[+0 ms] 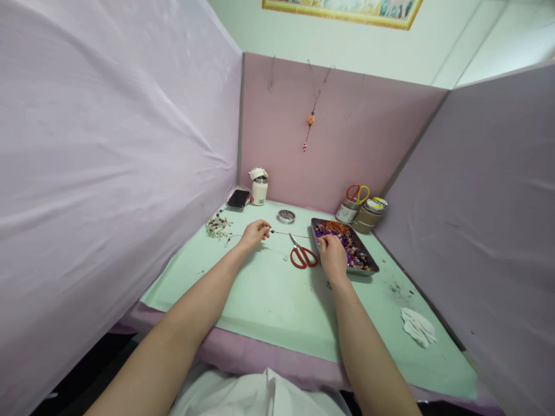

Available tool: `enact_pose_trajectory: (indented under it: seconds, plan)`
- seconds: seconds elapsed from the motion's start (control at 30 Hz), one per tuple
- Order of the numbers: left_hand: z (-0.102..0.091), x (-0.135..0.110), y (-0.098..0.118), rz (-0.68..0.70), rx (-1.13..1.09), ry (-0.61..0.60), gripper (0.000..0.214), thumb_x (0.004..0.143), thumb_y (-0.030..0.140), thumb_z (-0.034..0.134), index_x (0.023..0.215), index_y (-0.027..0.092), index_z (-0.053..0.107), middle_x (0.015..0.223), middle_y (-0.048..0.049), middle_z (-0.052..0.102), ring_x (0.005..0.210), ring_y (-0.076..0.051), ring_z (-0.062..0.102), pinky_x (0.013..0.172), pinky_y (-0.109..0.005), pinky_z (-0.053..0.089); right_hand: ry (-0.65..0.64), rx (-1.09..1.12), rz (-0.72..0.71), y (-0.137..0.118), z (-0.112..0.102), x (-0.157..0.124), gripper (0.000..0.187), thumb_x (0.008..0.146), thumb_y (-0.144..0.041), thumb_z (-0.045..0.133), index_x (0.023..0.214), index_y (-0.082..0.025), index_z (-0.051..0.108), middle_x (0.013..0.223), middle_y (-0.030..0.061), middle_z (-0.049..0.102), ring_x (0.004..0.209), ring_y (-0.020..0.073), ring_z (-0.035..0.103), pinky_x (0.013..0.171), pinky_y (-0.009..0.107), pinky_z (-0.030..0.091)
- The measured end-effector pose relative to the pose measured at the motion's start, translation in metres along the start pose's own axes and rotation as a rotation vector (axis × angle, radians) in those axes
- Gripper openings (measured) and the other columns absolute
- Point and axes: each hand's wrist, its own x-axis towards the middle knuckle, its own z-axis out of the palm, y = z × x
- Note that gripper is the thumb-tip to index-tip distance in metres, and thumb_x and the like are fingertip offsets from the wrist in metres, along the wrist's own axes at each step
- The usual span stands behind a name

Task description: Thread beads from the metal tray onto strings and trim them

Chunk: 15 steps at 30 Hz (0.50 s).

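A thin red cord (pixel 288 233) is stretched level above the table between my two hands. My left hand (pixel 255 234) pinches its left end, beside a small dark bead (pixel 273 231) on the cord. The fingers of my right hand (pixel 333 254) are closed on the other end, in front of the bead tray. Below the cord lie red-handled scissors (pixel 303 256), their handles spread and blades pointing away. To the left of my left hand sits a tangle of pale cords with red and dark beads (pixel 219 226).
A metal tray (pixel 375 269) holds many purple and orange beads. Behind it stand two jars, one with scissors (pixel 357 193). A round tin (pixel 286 216), white bottle (pixel 259 190) and phone (pixel 238 199) sit at the back. White gloves (pixel 418 327) lie right. A beaded pendant (pixel 310 121) hangs from a hook.
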Motion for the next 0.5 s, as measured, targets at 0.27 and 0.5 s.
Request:
enact_pose_trajectory:
  seconds: [0.27,0.5]
  plan:
    - [-0.014,-0.004,0.005,-0.004,0.345,-0.068,0.018,0.075,0.024,0.047,0.072,0.015,0.063,0.062,-0.0033,0.063,0.053,-0.012,0.052,0.055,-0.023,0.039,0.123,-0.238,0.103,0.012,-0.003,0.004,0.03,0.087,-0.035,0.041,0.08,-0.018,0.065,0.094,0.0135,0.059,0.088,0.0269,0.046,0.071,0.037,0.028]
    - [-0.021,-0.004,0.006,-0.029,0.555,-0.163,0.021,0.076,0.026,0.05,0.078,0.016,0.068,0.077,-0.0075,0.069,0.069,-0.017,0.058,0.067,-0.027,0.041,0.103,-0.218,0.154,0.016,0.0,0.006,0.031,0.088,-0.036,0.04,0.082,-0.02,0.065,0.095,0.012,0.06,0.091,0.0273,0.044,0.075,0.04,0.024]
